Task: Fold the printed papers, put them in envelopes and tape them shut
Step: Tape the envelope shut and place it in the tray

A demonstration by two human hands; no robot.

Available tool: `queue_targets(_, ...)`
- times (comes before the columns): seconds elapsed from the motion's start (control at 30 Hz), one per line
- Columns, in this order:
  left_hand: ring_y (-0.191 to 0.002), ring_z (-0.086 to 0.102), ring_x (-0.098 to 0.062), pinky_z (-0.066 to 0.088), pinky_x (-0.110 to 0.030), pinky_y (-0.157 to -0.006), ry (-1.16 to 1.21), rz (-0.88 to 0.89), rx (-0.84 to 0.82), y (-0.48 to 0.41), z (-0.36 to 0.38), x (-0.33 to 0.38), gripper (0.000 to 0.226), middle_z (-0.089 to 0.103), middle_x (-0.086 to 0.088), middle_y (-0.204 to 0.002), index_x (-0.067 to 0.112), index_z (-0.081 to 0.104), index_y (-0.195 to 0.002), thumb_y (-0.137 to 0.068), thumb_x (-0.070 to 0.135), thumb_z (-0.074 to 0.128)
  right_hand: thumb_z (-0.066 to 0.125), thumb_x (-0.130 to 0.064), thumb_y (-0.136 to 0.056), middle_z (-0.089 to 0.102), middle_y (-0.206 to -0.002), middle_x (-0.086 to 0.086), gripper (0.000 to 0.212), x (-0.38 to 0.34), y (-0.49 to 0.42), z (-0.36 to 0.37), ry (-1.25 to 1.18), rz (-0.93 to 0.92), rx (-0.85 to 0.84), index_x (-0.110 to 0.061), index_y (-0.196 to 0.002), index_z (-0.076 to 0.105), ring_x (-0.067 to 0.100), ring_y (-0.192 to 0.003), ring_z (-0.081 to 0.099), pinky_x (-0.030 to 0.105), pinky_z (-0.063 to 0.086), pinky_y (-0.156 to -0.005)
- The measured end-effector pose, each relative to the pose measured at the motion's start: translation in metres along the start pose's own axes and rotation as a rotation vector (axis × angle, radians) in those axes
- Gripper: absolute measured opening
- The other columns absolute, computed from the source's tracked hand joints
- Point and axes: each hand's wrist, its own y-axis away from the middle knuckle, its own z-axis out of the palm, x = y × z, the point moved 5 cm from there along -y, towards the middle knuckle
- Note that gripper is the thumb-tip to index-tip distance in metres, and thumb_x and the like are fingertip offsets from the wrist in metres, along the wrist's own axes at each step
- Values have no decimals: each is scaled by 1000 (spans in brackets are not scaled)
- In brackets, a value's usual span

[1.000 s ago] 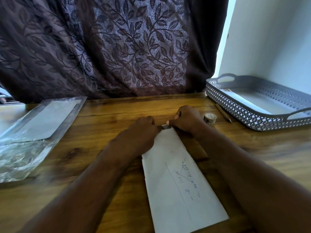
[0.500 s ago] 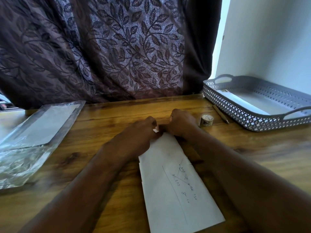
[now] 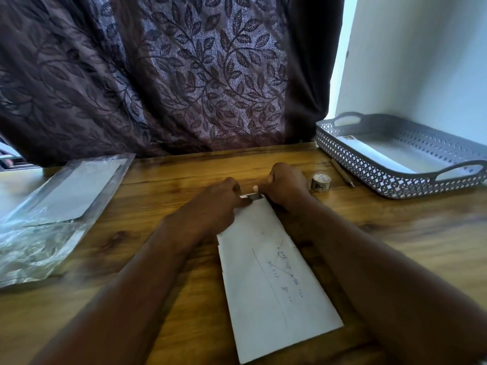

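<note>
The left hand (image 3: 221,198), fingers curled, pinched the far end of the envelope (image 3: 271,272), which lay flat on the desk (image 3: 184,175), long axis running 11 to 5 o'clock. The right hand (image 3: 286,185), curled too, pinched that same end. A tape roll (image 3: 320,182) stood at its 3 o'clock.

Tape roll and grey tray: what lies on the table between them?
A slim pen or pencil lies on the table between the tape roll and the grey tray, closer to the tray. The head view shows it.
</note>
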Motion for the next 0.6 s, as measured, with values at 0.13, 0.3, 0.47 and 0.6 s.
queue_targets(0.13,-109,46,-22,35,-26,-78,-10,34,-49,-3,3,-4,51,41,-3,-135,29,52,-142,-98,3,50,76,-49,-82,65,-94,5,40,0,4,-4,-15,-65,-44,-14,-96,61,20,-82,57,28,35,-53)
queue_targets(0.3,-108,48,-23,40,-30,-80,-19,49,-39,-7,4,-7,47,42,-4,-134,26,55,-140,-99,5,47,86,-47,-71,60,-94,-3,49,0,6,-9,-5,-148,-141,-17,-100,61,15,-85,54,27,41,-59)
queue_targets(0.47,-115,47,-25,43,-34,-92,29,24,-36,-4,1,-6,51,43,-5,-135,30,49,-145,-100,5,44,80,-25,-83,57,-90,-7,24,6,0,-7,-88,-97,-173,-20,-99,64,7,-76,51,22,36,-54)
queue_targets(0.6,-115,51,-18,38,-25,-84,23,5,118,5,0,-7,31,54,0,-129,27,61,-129,-100,23,51,67,-27,-94,66,-89,-1,13,8,0,-10,-184,-129,-180,-15,-96,69,15,-82,59,26,43,-62)
